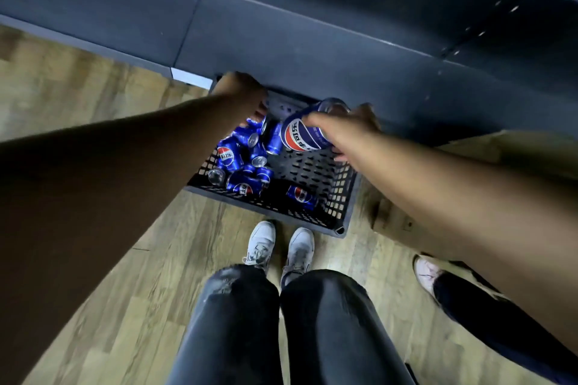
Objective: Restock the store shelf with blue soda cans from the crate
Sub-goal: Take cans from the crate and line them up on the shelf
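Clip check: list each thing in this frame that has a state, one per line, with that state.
Right hand: grips a can.
Held can: lifted above the crate, tilted.
Left hand: at the crate's far left corner; grip unclear.
Crate: on the floor, partly filled.
Loose cans: lying jumbled, mostly in the crate's left half.
Shelf: the part in view is bare.

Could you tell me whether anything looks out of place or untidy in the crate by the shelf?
The blue cans lie jumbled on their sides in the black crate's left half, one can apart. No spill or dents visible. The right hand holds one can.
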Tool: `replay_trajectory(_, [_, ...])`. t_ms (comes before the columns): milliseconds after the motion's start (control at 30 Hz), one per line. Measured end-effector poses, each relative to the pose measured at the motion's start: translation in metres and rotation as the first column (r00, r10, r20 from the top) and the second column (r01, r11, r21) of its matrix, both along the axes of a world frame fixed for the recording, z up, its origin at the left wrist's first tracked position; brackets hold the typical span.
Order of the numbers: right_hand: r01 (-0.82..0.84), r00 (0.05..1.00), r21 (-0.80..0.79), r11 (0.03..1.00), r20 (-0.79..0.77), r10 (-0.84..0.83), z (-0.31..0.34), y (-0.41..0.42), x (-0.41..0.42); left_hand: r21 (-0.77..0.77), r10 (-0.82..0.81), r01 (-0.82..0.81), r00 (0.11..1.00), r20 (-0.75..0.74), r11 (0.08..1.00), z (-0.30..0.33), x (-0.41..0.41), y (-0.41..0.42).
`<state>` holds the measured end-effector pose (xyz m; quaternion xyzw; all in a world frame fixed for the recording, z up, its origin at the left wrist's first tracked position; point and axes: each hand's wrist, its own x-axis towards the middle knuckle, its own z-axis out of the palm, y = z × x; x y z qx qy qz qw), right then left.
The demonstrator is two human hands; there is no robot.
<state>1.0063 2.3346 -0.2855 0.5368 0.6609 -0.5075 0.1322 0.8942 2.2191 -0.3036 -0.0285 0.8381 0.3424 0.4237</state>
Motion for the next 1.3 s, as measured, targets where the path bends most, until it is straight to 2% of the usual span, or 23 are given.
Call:
replay_trajectory(67, [-0.004,0.999,0.017,1.0,-0.046,0.005,0.032,0.002,-0.003,0.056,0.084,-0.08,0.995,-0.062,0.995,0.027,0.009,-0.002])
replay_trajectory(133, [0.025,0.994,0.023,0.999,-0.106,-0.023,0.063,0.004,-0.007,0.099,0.195,-0.191,0.98,-0.03,0.977,0.054,0.016,-0.009])
replay_trajectory(267, [0.085,0.972,-0.018,0.996,-0.219,-0.087,0.122,0.005,-0.01,0.185,0.314,-0.388,0.889,0.332,0.903,0.114,0.02,-0.015])
replay_trajectory(333, [0.105,0.951,-0.054,0.993,-0.285,-0.116,0.152,0.005,-0.01,0.244,0.283,-0.384,0.887,0.366,0.89,0.144,0.018,-0.012])
replay_trajectory(433, [0.054,0.922,-0.044,0.998,-0.381,-0.067,0.192,0.004,-0.012,0.335,0.238,-0.336,0.924,0.301,0.88,0.187,0.016,-0.004])
replay_trajectory(533, [0.025,0.879,-0.008,1.0,-0.477,-0.026,0.231,0.003,-0.015,0.389,0.265,-0.356,0.926,0.268,0.85,0.231,0.014,-0.002])
replay_trajectory(667, [0.054,0.818,-0.05,0.997,-0.57,-0.073,0.276,-0.003,-0.011,0.457,0.264,-0.394,0.909,0.323,0.797,0.282,0.014,-0.001])
replay_trajectory(800, [0.102,0.76,-0.075,0.992,-0.637,-0.126,0.318,-0.012,-0.001,0.553,0.241,-0.34,0.939,0.245,0.761,0.322,0.013,-0.003])
replay_trajectory(933, [0.096,0.709,-0.139,0.986,-0.685,-0.166,0.349,-0.021,0.009,0.643,0.241,-0.333,0.943,0.231,0.69,0.352,0.014,-0.001])
replay_trajectory(1033, [0.045,0.679,-0.161,0.986,-0.719,-0.148,0.37,-0.026,0.017,0.707,0.249,-0.279,0.957,0.149,0.65,0.373,0.013,-0.003])
replay_trajectory(1167, [-0.013,0.626,-0.091,0.996,-0.778,-0.063,0.391,-0.032,0.027,0.777,0.28,-0.246,0.955,0.093,0.58,0.394,0.015,-0.006])
replay_trajectory(1300, [-0.022,0.57,-0.063,0.998,-0.821,-0.039,0.406,-0.041,0.037,0.842,0.359,-0.268,0.928,0.096,0.469,0.414,0.025,-0.005])
